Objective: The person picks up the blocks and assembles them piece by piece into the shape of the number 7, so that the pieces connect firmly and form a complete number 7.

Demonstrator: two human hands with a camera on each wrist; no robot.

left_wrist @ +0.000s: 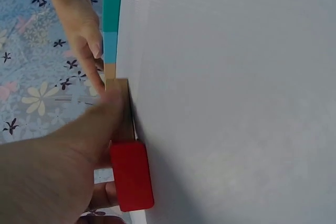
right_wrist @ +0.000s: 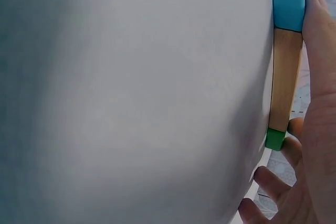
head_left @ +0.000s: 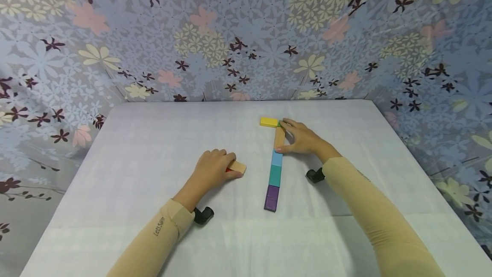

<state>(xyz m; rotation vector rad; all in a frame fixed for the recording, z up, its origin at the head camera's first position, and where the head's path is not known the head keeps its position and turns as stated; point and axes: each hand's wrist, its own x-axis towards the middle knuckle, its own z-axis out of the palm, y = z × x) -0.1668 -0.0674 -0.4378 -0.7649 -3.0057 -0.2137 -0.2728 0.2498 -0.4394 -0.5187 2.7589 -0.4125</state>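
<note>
My left hand (head_left: 213, 168) grips a plain wooden block (head_left: 237, 166) and a red block (left_wrist: 132, 177) together, thumb lying along the wooden one, close over the white table left of a row of blocks. The row runs from a purple block (head_left: 271, 198) at the near end through teal (head_left: 275, 175) and light blue (head_left: 277, 157) blocks to a plain wooden block (head_left: 279, 138) and a small green block (right_wrist: 275, 139). At the row's far end my right hand (head_left: 303, 140) rests, thumb by the blue-wood joint and fingertips at the green block, which they partly cover.
A yellow block (head_left: 268, 122) lies crosswise at the far end, pointing left from the green block. The white cloth-covered table (head_left: 161, 140) ends at the back against a floral curtain (head_left: 246, 33). A black device (head_left: 203, 216) sits at the left wrist, another black device (head_left: 316, 176) at the right.
</note>
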